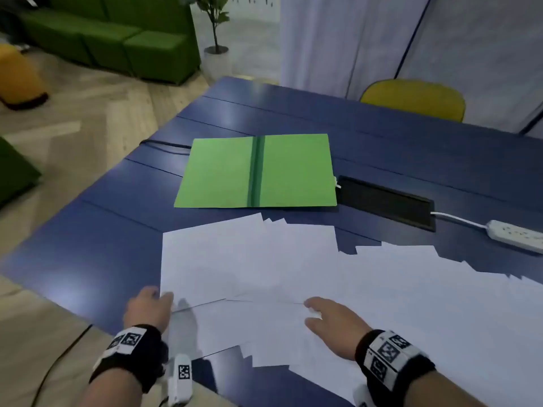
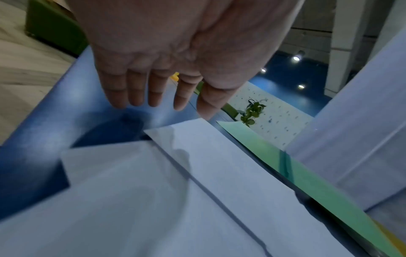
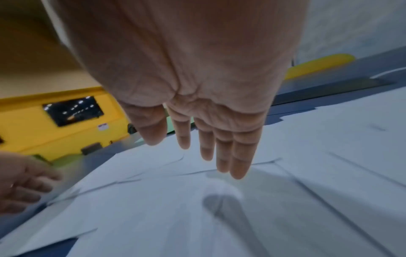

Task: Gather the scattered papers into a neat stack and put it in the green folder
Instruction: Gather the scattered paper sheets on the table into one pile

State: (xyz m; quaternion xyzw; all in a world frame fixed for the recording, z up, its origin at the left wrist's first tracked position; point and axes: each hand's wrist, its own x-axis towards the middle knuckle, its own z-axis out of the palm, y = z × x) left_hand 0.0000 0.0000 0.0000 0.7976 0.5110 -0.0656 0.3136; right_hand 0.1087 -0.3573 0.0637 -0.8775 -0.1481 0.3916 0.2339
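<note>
White papers lay loose and overlapping in a wide, uneven spread across the near part of the blue bench, their corners fanned at differing angles; some sheets at the near edge projected past the bench edge, and the spread ran out of view at the right. All lay flat, blank sides up. The green folder lay open and flat just beyond the papers, apart from them, its two light-green leaves joined by a darker green spine strip, nothing resting on it.
</note>
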